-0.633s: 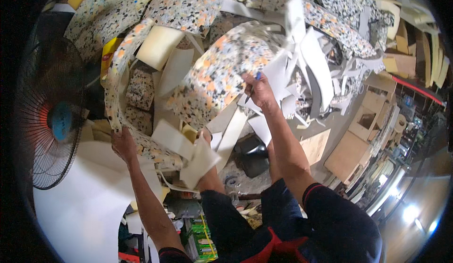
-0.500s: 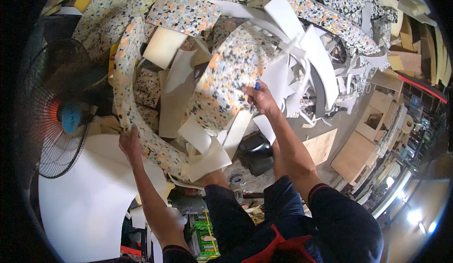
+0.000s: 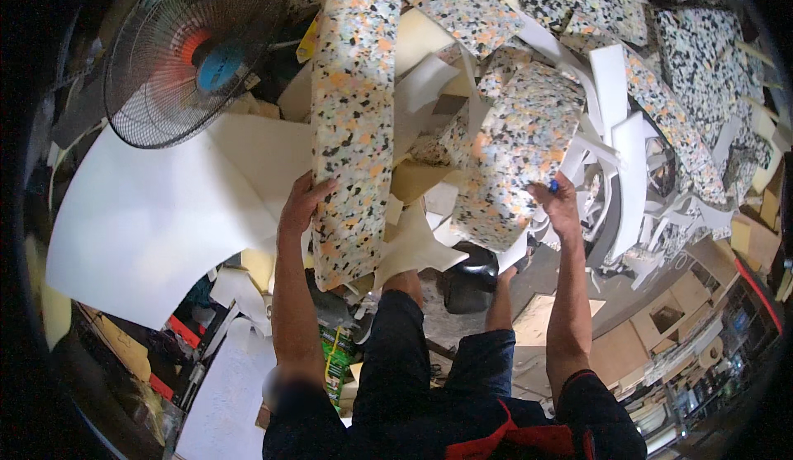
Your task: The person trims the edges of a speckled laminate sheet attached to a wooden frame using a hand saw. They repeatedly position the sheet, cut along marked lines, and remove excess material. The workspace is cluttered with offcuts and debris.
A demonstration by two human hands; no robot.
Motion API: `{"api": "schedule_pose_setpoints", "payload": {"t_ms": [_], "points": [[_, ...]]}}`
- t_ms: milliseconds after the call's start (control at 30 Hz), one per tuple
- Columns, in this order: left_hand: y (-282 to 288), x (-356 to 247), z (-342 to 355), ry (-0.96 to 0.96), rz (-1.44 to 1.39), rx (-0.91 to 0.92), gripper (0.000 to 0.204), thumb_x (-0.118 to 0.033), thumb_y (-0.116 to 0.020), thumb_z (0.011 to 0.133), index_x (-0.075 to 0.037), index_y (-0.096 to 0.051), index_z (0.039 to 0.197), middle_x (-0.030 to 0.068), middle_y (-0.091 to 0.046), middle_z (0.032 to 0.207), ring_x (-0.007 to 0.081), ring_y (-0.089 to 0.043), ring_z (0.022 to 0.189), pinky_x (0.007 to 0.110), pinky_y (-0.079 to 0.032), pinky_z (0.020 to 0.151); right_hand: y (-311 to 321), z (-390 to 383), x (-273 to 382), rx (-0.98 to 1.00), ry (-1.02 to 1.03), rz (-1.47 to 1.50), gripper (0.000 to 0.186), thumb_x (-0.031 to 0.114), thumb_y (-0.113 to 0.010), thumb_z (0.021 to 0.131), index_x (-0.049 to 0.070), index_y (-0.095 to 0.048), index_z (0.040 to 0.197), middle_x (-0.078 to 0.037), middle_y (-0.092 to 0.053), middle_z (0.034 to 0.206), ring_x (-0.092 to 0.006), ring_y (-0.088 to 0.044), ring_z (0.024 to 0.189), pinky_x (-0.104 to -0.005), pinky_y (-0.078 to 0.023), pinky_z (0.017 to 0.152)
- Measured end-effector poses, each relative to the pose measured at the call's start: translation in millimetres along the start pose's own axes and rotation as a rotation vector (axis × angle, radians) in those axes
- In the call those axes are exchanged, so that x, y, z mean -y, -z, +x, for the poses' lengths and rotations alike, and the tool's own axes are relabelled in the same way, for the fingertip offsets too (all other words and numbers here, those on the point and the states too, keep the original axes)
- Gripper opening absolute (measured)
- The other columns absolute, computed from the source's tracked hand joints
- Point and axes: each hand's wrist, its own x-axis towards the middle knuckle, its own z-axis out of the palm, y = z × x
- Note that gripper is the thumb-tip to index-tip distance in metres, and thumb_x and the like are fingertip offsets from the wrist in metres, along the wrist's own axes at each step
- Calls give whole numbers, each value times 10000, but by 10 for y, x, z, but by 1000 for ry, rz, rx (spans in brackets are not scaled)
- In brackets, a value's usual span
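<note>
My left hand (image 3: 307, 206) grips the left edge of a long, upright slab of speckled multicolour foam (image 3: 353, 121), thumb on its face and fingers closed behind it. My right hand (image 3: 555, 202) holds the right side of a second, broader speckled foam piece (image 3: 514, 138), with a small blue object (image 3: 554, 186), possibly a marker, between its fingers. Between the two foam pieces lie white offcuts (image 3: 417, 241) and yellowish foam (image 3: 417, 181). Below them show my legs and a black plastic-looking object (image 3: 471, 291) on the floor.
A wire-cage fan (image 3: 216, 68) stands at upper left above a large curved white sheet (image 3: 157, 220). Foam sheets and scraps (image 3: 702, 72) are heaped across the back and right. A loose plywood piece (image 3: 533, 320) lies on the floor, with boards (image 3: 677, 295) and shelving further right.
The view has turned to the left. The foam in my left hand has straightened from a curved strip into an upright slab and moved inward, its broad face now showing.
</note>
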Motion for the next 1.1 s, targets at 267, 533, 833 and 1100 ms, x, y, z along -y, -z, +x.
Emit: {"api": "schedule_pose_setpoints", "payload": {"t_ms": [267, 533, 833, 1100], "points": [[-94, 32, 94, -46, -16, 164, 527, -272, -757, 868, 31, -617, 1275, 98, -708, 1141, 213, -676, 1015, 380, -527, 906, 186, -162, 716, 52, 150, -191, 384, -75, -713, 859, 81, -711, 1210, -9, -743, 1077, -107, -673, 928, -274, -539, 856], [-970, -645, -696, -308, 1040, -402, 475, -165, -772, 785, -15, -649, 1219, 193, -669, 1136, 358, -647, 956, 484, -510, 832, -266, 442, 1197, -431, 255, -796, 802, 469, -778, 870, -107, -514, 1361, -199, -730, 923, -231, -705, 795, -356, -562, 688], [-2756, -1096, -1621, -807, 1252, -272, 722, -155, -761, 777, -52, -516, 1448, 139, -567, 1353, 342, -559, 1006, 458, -460, 886, -711, -469, 1688, 27, 33, -79, 719, 385, -814, 808, -122, -571, 1256, -201, -713, 1045, -266, -672, 1031, -380, -566, 876], [-5037, -1669, -2164, -1425, 755, 151, 528, -244, -782, 857, 40, -618, 1270, 199, -620, 1230, 361, -612, 1113, 432, -489, 960, 2235, -2068, 968, -27, 363, 1071, 509, 84, -676, 820, -12, -579, 1310, -93, -696, 1115, -179, -678, 925, -297, -557, 710]]}}
